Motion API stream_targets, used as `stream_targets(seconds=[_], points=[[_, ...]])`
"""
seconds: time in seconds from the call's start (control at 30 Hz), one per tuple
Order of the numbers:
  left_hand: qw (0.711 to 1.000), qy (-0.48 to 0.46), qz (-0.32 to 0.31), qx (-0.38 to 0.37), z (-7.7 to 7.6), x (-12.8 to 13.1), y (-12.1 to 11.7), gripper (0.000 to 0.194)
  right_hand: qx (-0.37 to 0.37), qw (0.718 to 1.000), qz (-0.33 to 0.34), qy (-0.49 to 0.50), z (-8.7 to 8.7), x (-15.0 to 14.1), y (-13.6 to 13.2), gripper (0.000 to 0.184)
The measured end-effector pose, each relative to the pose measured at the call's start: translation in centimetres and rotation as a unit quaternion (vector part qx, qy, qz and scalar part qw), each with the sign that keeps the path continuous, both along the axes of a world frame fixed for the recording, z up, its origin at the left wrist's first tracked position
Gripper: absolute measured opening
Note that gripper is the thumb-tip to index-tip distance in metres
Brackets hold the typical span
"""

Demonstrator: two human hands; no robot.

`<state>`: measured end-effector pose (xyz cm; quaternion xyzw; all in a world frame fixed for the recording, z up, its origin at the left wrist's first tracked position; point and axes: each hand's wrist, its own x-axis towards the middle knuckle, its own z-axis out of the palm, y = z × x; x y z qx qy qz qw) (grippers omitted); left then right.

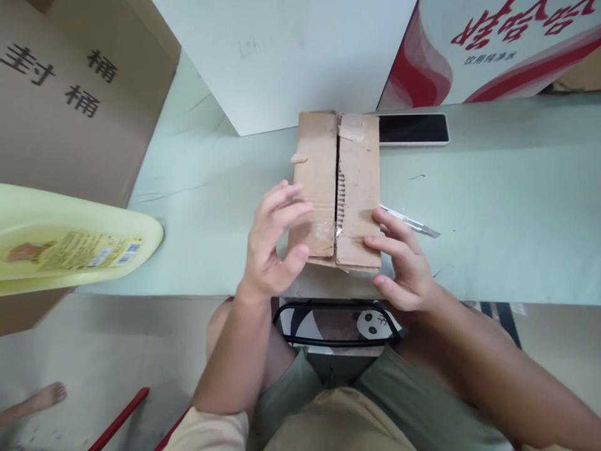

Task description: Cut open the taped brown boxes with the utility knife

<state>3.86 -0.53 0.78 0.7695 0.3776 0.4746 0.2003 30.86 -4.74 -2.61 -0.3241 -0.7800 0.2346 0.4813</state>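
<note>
A small brown cardboard box [359, 181] lies on the pale green tabletop, its two top flaps folded in and meeting at a narrow dark gap. Torn corrugated edging shows along that gap, and bits of clear tape cling to the flaps. At the box's left side is my left hand [275, 238], fingers spread and curved over the left flap. My right hand [404, 260] is at the opposite side, fingers apart, its fingertips at the right flap's edge. Just beyond those fingers lies a utility knife [410, 220], partly hidden by the hand and box.
Behind the box lies a phone [414, 129], beside a large white carton [291, 56] and a red-and-white water carton [493, 62]. A yellow bottle [79, 241] and a tall brown carton [84, 138] stand left. Another person's foot [49, 396] shows on the floor.
</note>
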Motion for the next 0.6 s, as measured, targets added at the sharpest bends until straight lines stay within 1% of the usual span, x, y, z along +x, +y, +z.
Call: stream_targets(seconds=[0.1, 0.17, 0.23, 0.43, 0.53, 0.6], points=[[0.999, 0.031, -0.005, 0.005, 0.0, 0.3, 0.0, 0.034, -0.028, 0.999, -0.015, 0.002, -0.4, -0.1, -0.1, 0.051], [1.0, 0.024, -0.006, 0.002, -0.1, 0.2, 0.1, 0.033, -0.049, 0.998, -0.029, -0.009, -0.7, -0.1, 0.0, 0.044], [1.0, 0.03, -0.003, 0.005, -0.2, 0.0, 0.2, 0.035, -0.051, 0.998, -0.039, -0.015, -0.9, -0.1, 0.1, 0.041], [0.997, 0.077, -0.021, 0.021, -0.2, -0.7, 0.0, 0.047, -0.01, 0.999, -0.035, -0.004, -0.9, -0.3, 0.5, 0.039], [0.995, 0.098, -0.016, -0.003, -0.3, -0.9, 0.0, 0.062, -0.03, 0.999, -0.043, -0.013, -0.9, -0.1, 0.4, 0.038], [0.995, 0.1, -0.009, -0.019, -0.4, -1.0, 0.0, 0.072, -0.049, 0.997, -0.065, -0.001, -0.8, 0.1, 0.4, 0.043]])
